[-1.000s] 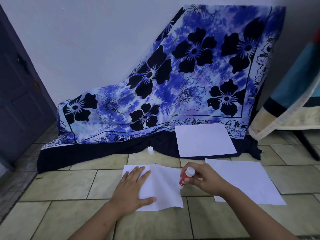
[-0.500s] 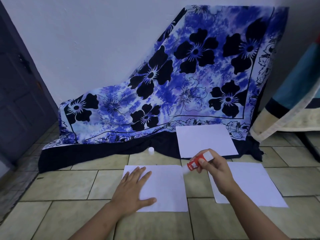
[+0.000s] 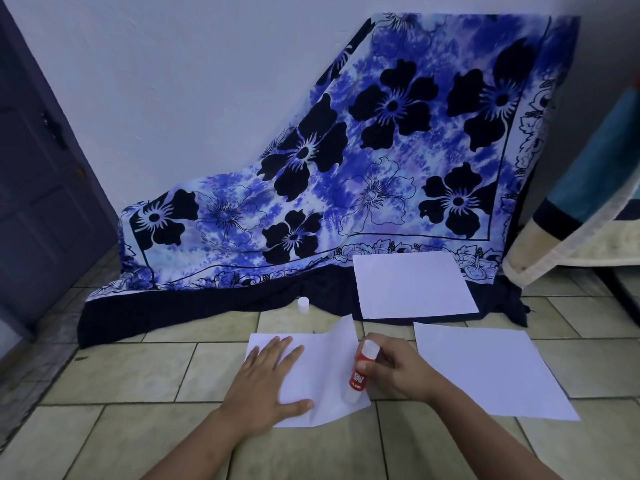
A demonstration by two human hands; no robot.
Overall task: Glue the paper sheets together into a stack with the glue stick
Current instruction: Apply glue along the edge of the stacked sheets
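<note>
1. Left hand (image 3: 266, 386) lay flat, fingers spread, pinning near sheet (image 3: 311, 368) to the tiled floor (image 3: 138, 372).
2. Right hand (image 3: 398, 372) fingers pinched glue stick (image 3: 358, 374), tip on sheet's right edge.
3. Risk: far corner curled up; dragging could crease or tear it.
4. Two other sheets (image 3: 415, 285) lay well apart.

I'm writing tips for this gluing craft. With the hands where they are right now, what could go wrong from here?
The sheet under the glue stick is buckled, its far right corner lifted; rubbing on could crease or tear it, since the left hand pins only its left part. The glue end sits at the sheet's near right edge, so glue may smear onto the tiled floor. The cap stands apart by the dark cloth, easy to knock away.
</note>
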